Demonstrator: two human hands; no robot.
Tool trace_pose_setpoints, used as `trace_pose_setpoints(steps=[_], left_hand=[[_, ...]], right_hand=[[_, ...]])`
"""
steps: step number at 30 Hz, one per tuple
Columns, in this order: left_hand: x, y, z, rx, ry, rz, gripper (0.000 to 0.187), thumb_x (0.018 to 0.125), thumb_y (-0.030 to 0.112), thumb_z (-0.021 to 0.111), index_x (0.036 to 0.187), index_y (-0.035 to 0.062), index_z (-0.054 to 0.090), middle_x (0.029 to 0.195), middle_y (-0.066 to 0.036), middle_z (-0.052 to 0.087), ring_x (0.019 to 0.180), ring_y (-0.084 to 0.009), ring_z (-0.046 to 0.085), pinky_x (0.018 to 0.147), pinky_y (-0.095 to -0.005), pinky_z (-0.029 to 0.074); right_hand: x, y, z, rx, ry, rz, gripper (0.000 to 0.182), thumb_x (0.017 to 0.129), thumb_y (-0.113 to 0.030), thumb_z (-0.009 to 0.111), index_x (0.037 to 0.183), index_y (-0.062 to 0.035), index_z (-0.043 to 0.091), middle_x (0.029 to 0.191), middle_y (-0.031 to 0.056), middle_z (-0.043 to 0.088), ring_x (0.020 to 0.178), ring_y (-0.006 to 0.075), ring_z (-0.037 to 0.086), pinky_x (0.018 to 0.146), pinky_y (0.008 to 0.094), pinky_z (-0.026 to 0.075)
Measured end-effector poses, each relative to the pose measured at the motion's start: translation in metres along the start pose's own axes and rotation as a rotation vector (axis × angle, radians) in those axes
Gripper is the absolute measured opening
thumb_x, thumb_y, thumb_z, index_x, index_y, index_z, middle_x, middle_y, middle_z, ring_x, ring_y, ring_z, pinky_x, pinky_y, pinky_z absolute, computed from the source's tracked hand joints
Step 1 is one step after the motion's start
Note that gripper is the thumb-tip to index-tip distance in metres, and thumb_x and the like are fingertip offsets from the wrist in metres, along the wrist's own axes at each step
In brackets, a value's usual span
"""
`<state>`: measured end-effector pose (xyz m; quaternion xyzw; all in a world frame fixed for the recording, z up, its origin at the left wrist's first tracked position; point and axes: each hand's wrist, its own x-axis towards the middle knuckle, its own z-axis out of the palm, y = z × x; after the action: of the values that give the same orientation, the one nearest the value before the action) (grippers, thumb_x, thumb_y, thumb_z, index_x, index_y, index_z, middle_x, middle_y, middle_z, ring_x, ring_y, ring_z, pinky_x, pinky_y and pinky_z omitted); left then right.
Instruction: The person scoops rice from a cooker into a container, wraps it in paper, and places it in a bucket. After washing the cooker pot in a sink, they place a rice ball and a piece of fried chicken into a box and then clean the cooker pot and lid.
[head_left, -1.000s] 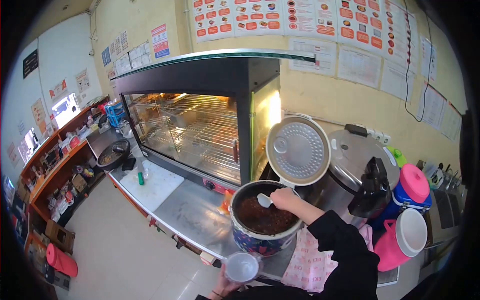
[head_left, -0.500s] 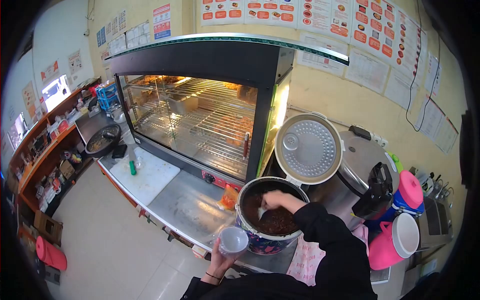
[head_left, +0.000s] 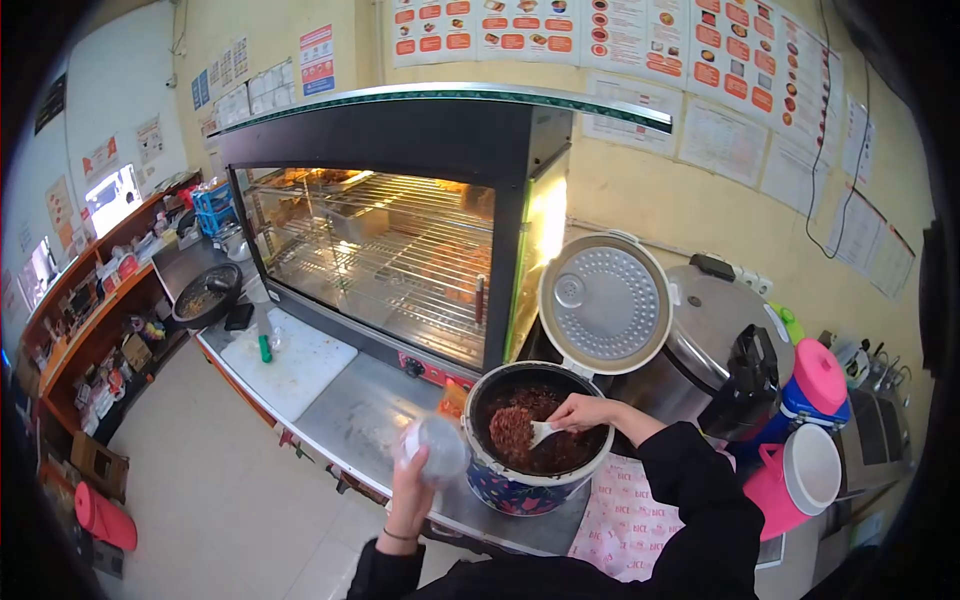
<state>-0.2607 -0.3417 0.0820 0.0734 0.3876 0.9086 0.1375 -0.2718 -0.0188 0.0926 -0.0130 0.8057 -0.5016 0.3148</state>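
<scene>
My right hand [head_left: 585,412] grips the handle of a white rice paddle [head_left: 541,430] over the open rice cooker [head_left: 530,490], whose outside has a dark floral print. On the paddle's blade sits a mound of reddish-brown cooked rice [head_left: 512,432], with more dark rice in the pot below. My left hand [head_left: 408,485] holds a clear plastic bowl [head_left: 442,447] just left of the cooker's rim; the bowl is tilted and smeared by motion. The cooker's lid [head_left: 606,300] stands raised behind the pot.
A glass food warmer [head_left: 375,260] stands behind the counter's middle. To its left lie a white cutting board [head_left: 290,365] and a green-handled knife [head_left: 265,348]. Right of the cooker are a large metal pot [head_left: 715,340], a pink jug [head_left: 775,495] and pink printed paper [head_left: 620,510].
My right hand has risen from deep in the pot, bringing up a paddle heaped with rice. My left hand has moved up and left, tilting the bowl.
</scene>
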Motion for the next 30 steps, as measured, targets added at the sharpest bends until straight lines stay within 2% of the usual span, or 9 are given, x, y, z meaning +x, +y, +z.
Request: trace_pose_setpoints(steps=[3, 7, 10, 13, 14, 19, 22, 26, 30], left_hand=[[0.035, 0.004, 0.026, 0.069, -0.042, 0.045, 0.048, 0.074, 0.011, 0.058, 0.115, 0.0098, 0.034, 0.103, -0.008, 0.046, 0.097, -0.0202, 0.047, 0.082, -0.0347, 0.041], [0.059, -0.007, 0.061, 0.13, -0.082, 0.015, 0.042, 0.074, 0.008, 0.059, 0.109, 0.0101, 0.037, 0.103, -0.007, 0.047, 0.095, -0.019, 0.049, 0.072, -0.0344, 0.046], [0.067, -0.024, 0.08, 0.041, -0.169, -0.085, 0.034, 0.079, 0.014, 0.052, 0.11, 0.0081, 0.039, 0.108, -0.009, 0.048, 0.102, -0.0222, 0.047, 0.082, -0.0415, 0.042], [0.064, -0.036, 0.099, -0.153, -0.283, -0.255, 0.039, 0.083, 0.029, 0.045, 0.116, 0.0103, 0.037, 0.115, -0.009, 0.045, 0.107, -0.025, 0.043, 0.087, -0.047, 0.038], [0.063, -0.041, 0.103, -0.231, -0.302, -0.303, 0.041, 0.084, 0.032, 0.044, 0.118, 0.0107, 0.036, 0.116, -0.009, 0.044, 0.108, -0.0256, 0.043, 0.088, -0.0476, 0.037], [0.06, -0.049, 0.105, -0.533, -0.3, -0.377, 0.047, 0.085, 0.042, 0.035, 0.121, 0.0115, 0.035, 0.122, -0.011, 0.039, 0.113, -0.0283, 0.037, 0.091, -0.0476, 0.033], [0.061, -0.038, 0.106, -0.501, -0.315, -0.39, 0.047, 0.084, 0.041, 0.036, 0.12, 0.0107, 0.036, 0.121, -0.012, 0.039, 0.113, -0.0293, 0.037, 0.091, -0.0484, 0.033], [0.067, -0.035, 0.101, -0.483, -0.312, -0.425, 0.05, 0.082, 0.042, 0.039, 0.119, 0.0086, 0.036, 0.12, -0.014, 0.039, 0.112, -0.0313, 0.037, 0.09, -0.0502, 0.034], [0.063, -0.034, 0.105, -0.47, -0.336, -0.42, 0.05, 0.083, 0.042, 0.036, 0.119, 0.0075, 0.037, 0.119, -0.016, 0.04, 0.11, -0.0325, 0.039, 0.088, -0.0502, 0.036]], right_hand=[[-0.012, -0.009, -0.001, 0.056, 0.058, -0.077, 0.023, 0.08, -0.016, 0.054, 0.1, -0.0055, 0.059, 0.053, -0.0054, 0.042, 0.046, 0.0022, 0.036, 0.04, 0.0171, 0.027], [-0.039, -0.038, -0.013, -0.048, 0.211, -0.069, 0.02, 0.081, -0.018, 0.054, 0.094, -0.0052, 0.061, 0.052, -0.0048, 0.043, 0.046, 0.0027, 0.037, 0.041, 0.018, 0.028], [-0.06, -0.064, -0.017, -0.426, 0.474, -0.253, 0.016, 0.076, -0.018, 0.055, 0.082, -0.0043, 0.061, 0.055, 0.0012, 0.051, 0.048, 0.0096, 0.047, 0.047, 0.0256, 0.038], [-0.087, -0.108, 0.023, -1.1, 0.809, -0.186, 0.013, 0.072, -0.012, 0.051, 0.07, -0.0014, 0.059, 0.06, 0.0095, 0.056, 0.057, 0.0224, 0.057, 0.051, 0.0353, 0.043], [-0.087, -0.113, 0.036, -1.185, 0.843, -0.157, 0.011, 0.069, -0.01, 0.049, 0.071, -0.004, 0.058, 0.068, 0.012, 0.058, 0.064, 0.0262, 0.059, 0.052, 0.0373, 0.045], [-0.113, -0.124, 0.054, -1.387, 1.091, -0.326, 0.034, 0.069, -0.011, 0.048, 0.101, -0.0188, 0.056, 0.074, 0.0071, 0.052, 0.055, 0.0209, 0.056, 0.047, 0.0319, 0.044], [-0.132, -0.132, 0.043, -1.368, 0.917, -0.467, 0.032, 0.071, -0.011, 0.046, 0.101, -0.0149, 0.056, 0.07, 0.0057, 0.05, 0.049, 0.0215, 0.054, 0.042, 0.0328, 0.042], [-0.121, -0.137, 0.055, -1.425, 0.737, -0.411, 0.033, 0.072, -0.013, 0.047, 0.104, -0.0169, 0.054, 0.067, 0.0057, 0.05, 0.049, 0.0219, 0.054, 0.041, 0.033, 0.042], [-0.096, -0.128, 0.061, -1.397, 0.762, -0.346, 0.03, 0.073, -0.015, 0.046, 0.102, -0.0186, 0.054, 0.068, 0.006, 0.052, 0.05, 0.0219, 0.055, 0.042, 0.0342, 0.042]])
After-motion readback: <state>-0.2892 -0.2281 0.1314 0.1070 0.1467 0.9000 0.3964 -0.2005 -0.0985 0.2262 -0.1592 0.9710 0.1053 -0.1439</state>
